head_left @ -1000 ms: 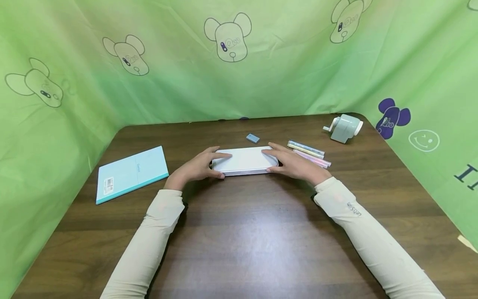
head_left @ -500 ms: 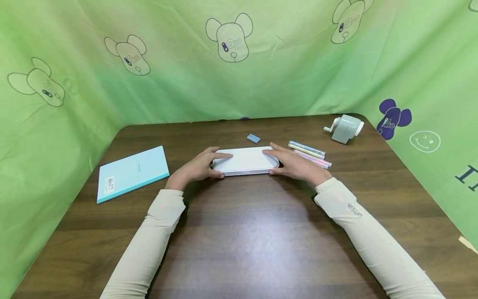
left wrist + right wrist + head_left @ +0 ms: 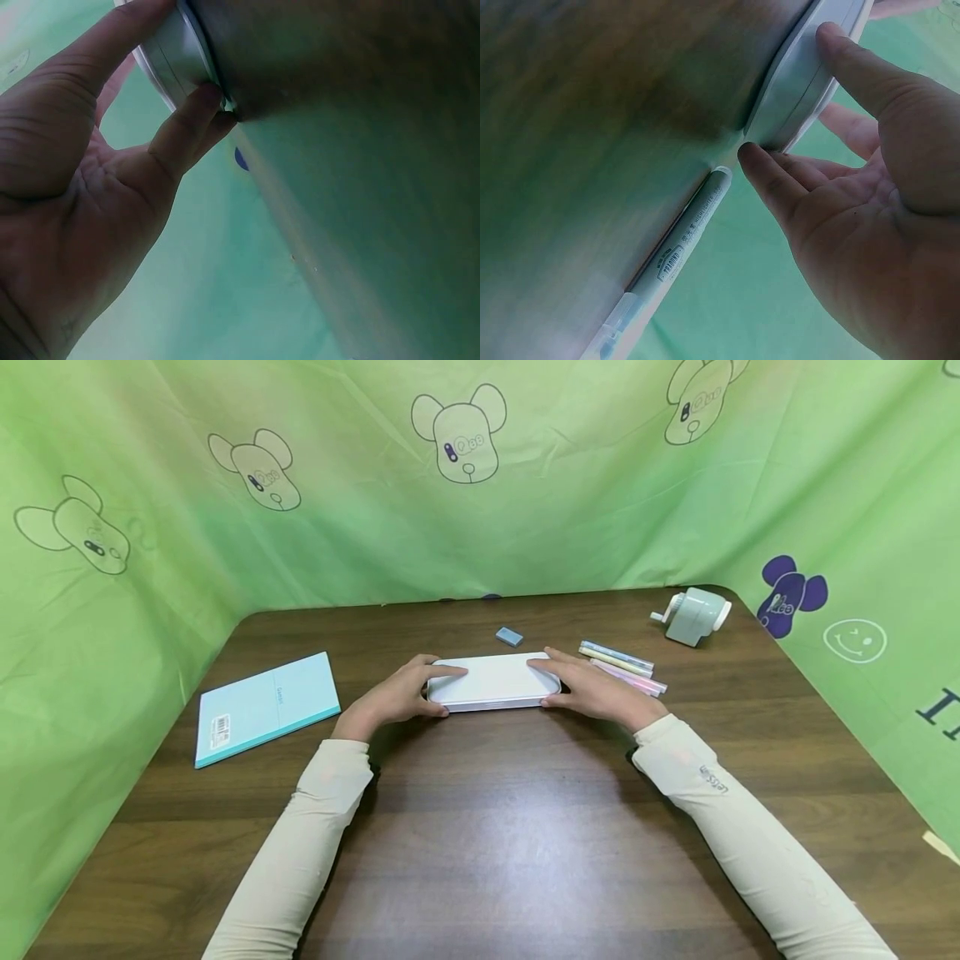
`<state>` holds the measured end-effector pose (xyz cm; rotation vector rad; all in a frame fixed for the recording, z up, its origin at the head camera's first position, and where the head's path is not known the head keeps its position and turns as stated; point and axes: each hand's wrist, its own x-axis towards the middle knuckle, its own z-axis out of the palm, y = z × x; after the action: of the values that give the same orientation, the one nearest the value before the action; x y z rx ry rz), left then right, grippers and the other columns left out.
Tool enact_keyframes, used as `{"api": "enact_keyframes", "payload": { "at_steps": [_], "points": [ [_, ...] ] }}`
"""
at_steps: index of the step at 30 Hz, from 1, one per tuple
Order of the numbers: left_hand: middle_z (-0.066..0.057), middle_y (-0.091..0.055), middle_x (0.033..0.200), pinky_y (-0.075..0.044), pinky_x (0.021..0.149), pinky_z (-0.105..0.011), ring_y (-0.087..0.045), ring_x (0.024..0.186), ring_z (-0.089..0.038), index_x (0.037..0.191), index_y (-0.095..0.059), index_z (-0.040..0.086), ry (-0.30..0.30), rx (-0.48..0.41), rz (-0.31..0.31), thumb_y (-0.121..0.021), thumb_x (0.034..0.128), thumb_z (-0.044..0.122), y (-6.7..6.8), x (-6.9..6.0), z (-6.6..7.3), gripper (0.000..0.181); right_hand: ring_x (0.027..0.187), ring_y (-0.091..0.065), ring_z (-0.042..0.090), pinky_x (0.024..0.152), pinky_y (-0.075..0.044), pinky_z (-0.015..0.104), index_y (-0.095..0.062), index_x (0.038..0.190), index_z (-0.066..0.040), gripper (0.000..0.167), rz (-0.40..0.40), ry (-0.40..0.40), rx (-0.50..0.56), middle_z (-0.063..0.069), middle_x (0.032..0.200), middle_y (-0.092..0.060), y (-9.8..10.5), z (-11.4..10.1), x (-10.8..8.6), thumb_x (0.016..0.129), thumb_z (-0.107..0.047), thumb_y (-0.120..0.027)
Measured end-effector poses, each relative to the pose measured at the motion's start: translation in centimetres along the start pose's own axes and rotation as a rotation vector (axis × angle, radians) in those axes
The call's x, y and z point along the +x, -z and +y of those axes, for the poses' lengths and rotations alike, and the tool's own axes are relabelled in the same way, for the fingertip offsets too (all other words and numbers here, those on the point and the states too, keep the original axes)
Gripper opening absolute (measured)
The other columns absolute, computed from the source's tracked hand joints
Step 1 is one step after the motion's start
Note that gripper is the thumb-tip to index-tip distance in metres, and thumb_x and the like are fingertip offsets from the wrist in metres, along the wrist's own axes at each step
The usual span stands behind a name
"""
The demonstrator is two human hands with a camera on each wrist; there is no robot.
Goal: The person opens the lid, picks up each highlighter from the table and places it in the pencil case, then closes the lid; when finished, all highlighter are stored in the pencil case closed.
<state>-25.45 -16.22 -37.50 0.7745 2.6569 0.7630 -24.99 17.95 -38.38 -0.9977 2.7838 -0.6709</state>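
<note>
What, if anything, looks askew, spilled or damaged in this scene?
Nothing looks spilled or damaged. The notebook on the left lies askew to the back edge of the table, and the pens on the right bunch unevenly, though both seem ordinary placement. The white case shows no visible damage.

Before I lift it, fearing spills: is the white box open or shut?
Shut: in both wrist views, the box shows only a thin seam.

Brown table. White case toward far edge, gripped at its ends by left hand and right hand. Small blue block between case and far edge. Pens just beside right hand. Crank sharpener, far right corner. Light-blue notebook slantwise, near left edge.
</note>
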Motion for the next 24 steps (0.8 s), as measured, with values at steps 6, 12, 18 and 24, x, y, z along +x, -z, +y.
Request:
{"api": "enact_keyframes", "payload": {
  "at_steps": [6,12,18,24],
  "points": [
    [-0.031,-0.037,0.165,-0.041,0.117,-0.053,-0.038,0.152,-0.042,0.16,-0.056,0.011,-0.002,0.019,0.001,-0.084,0.0965,0.007,-0.06,-0.01,0.08,0.07,0.157,-0.031,0.052,0.125,-0.029,0.063,-0.046,0.16,0.006,0.064,-0.004,0.01,-0.003,0.039,0.166,-0.033,0.0,0.1,-0.08,0.106,-0.015,-0.072],
    [-0.03,-0.037,0.164,-0.04,0.119,-0.054,-0.038,0.152,-0.042,0.161,-0.055,0.011,0.011,0.032,-0.009,-0.084,0.0967,0.007,0.05,-0.07,0.33,0.07,0.155,-0.032,0.054,0.124,-0.03,0.063,-0.045,0.161,0.007,0.062,-0.003,0.034,-0.003,0.041,0.165,-0.032,-0.03,0.08,-0.13,0.107,-0.013,-0.07],
    [-0.031,-0.037,0.164,-0.04,0.12,-0.054,-0.038,0.151,-0.042,0.161,-0.055,0.009,0.01,0.035,-0.014,-0.083,0.0967,0.005,0.04,-0.08,0.48,0.07,0.156,-0.03,0.054,0.124,-0.029,0.063,-0.043,0.162,0.006,0.061,-0.012,0.035,0.016,0.042,0.166,-0.029,0.07,-0.02,-0.37,0.11,-0.014,-0.067],
    [-0.03,-0.037,0.164,-0.04,0.12,-0.054,-0.039,0.151,-0.042,0.161,-0.054,0.01,0.019,0.04,-0.019,-0.083,0.0967,0.005,0.06,-0.07,0.55,0.071,0.157,-0.027,0.053,0.125,-0.028,0.063,-0.041,0.163,0.006,0.063,-0.02,0.025,0.034,0.041,0.168,-0.026,-0.06,0.11,-0.44,0.109,-0.012,-0.067]
  ]
}}
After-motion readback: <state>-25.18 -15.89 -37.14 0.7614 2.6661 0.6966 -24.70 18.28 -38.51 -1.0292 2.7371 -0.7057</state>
